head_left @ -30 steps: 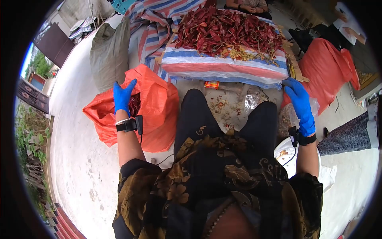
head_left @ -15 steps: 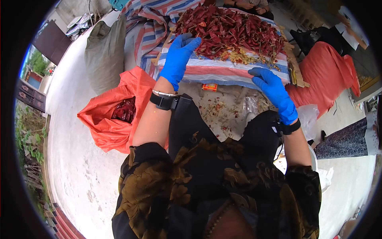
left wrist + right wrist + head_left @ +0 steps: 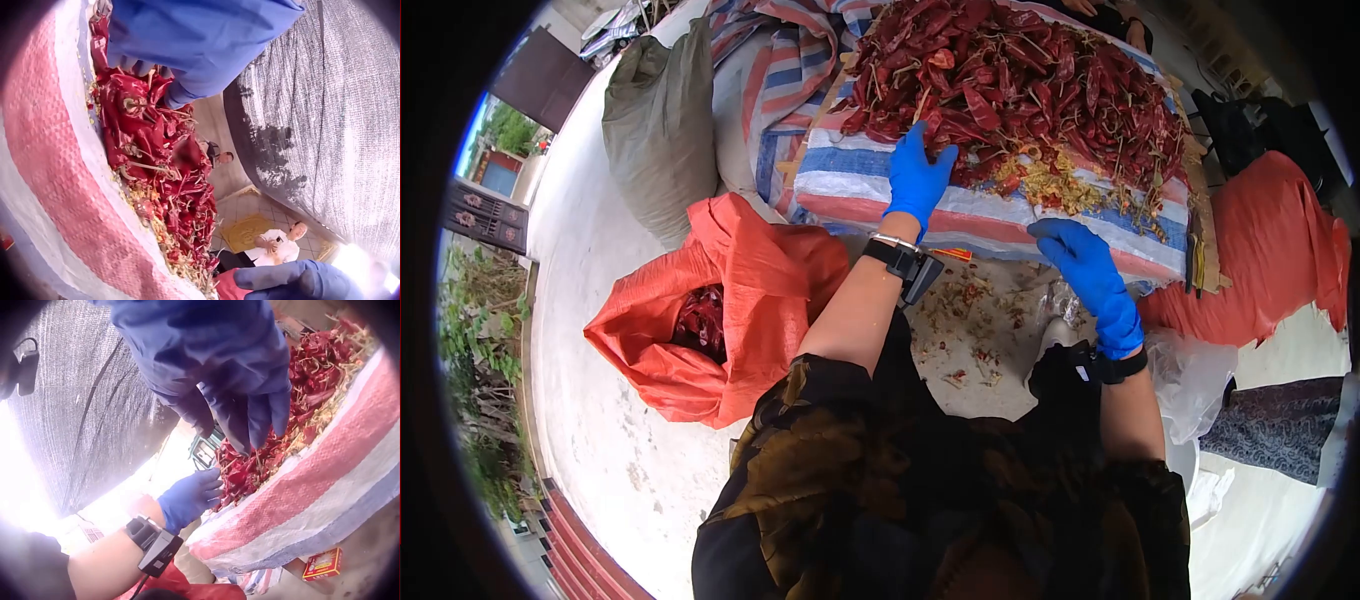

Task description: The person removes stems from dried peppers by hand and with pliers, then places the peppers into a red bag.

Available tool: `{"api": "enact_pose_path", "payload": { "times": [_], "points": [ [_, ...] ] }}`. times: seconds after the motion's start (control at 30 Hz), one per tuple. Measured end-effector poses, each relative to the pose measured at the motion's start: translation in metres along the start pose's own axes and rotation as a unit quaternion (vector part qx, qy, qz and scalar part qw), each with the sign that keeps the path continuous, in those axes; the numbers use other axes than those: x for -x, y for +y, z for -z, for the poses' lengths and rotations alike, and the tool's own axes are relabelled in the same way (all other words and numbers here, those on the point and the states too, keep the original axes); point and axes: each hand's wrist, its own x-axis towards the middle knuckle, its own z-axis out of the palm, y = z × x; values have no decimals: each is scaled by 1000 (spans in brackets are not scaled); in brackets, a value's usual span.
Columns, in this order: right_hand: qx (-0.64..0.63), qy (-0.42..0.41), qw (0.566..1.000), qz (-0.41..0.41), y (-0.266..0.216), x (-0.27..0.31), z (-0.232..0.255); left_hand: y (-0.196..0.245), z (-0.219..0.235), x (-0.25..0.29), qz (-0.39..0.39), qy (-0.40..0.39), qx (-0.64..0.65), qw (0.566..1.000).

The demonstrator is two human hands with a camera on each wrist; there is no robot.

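Note:
A heap of dried red chili peppers [image 3: 1020,80] lies on a striped woven sheet [image 3: 850,165] over a raised surface. My blue-gloved left hand [image 3: 920,178] reaches to the near left edge of the heap, fingertips right at the chilies and thumb spread apart. In the left wrist view that hand [image 3: 194,44] covers part of the heap, and some fingertips are hidden. My gloved right hand [image 3: 1088,275] hovers by the sheet's front edge, fingers loosely bent. Nothing shows between the fingers of the right hand [image 3: 212,369] in the right wrist view.
An open orange-red sack [image 3: 750,290] with chilies inside stands at my left, a grey-green sack [image 3: 662,140] behind it. A full red sack [image 3: 1270,250] leans at the right. Pale yellow scraps [image 3: 1055,185] lie before the heap. Other people sit beyond it.
My left hand has moved from the orange-red sack rightward to the chili heap. The right hand has moved left and inward along the sheet's edge. The view has leaned closer to the heap.

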Motion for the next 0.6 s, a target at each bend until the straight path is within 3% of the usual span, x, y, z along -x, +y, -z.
{"api": "enact_pose_path", "payload": {
  "times": [0.1, 0.2, 0.27, 0.37, 0.5, 0.57, 0.6],
  "points": [
    [35, 0, 999, 23, 9, -23, -1, -10, -16, -9, -10, 4, -63, 998],
    [-18, 8, 1000, 15, 18, -41, -3, -15, -27, -9, -7, -30, -35, 999],
    [17, -9, 1000, 8, 27, -49, -5, -10, -31, -9, -14, -13, -41, 999],
    [-11, -17, 1000, -8, 33, -56, -8, -2, -31, -13, 1, -3, 48, 999],
    [-41, -16, 999, -21, 54, -62, -10, 15, -32, -12, -23, 48, 45, 998],
    [-49, -5, 998, -33, 56, -66, -9, 27, -26, -13, 56, 19, 179, 982],
    [-51, 1, 998, -33, 61, -67, -9, 34, -24, -13, 52, 14, 178, 982]
  ]
}}
